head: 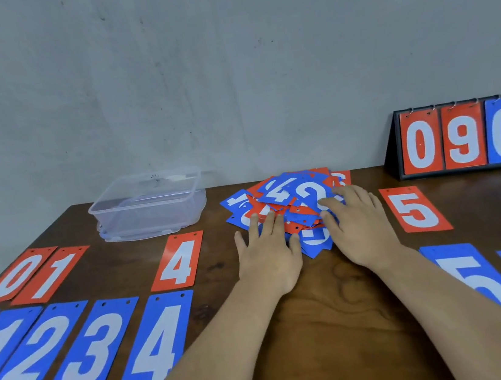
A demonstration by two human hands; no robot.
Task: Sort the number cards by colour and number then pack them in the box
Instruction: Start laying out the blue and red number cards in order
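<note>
Red cards (pixel 178 261), counter: 0, 1, 4, 5
Blue cards (pixel 159 342), counter: 1, 2, 3, 4, 5
Pile (pixel 278 194), top: 4
Scoreboard (pixel 462 139): 0, 9, 0

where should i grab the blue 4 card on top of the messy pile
Best grip: pinch the blue number 4 card by its left edge, coming from the left. It lies atop the mixed red and blue card pile; that edge looks uncovered, while its right side seems tucked under a blue 2 card.
</note>
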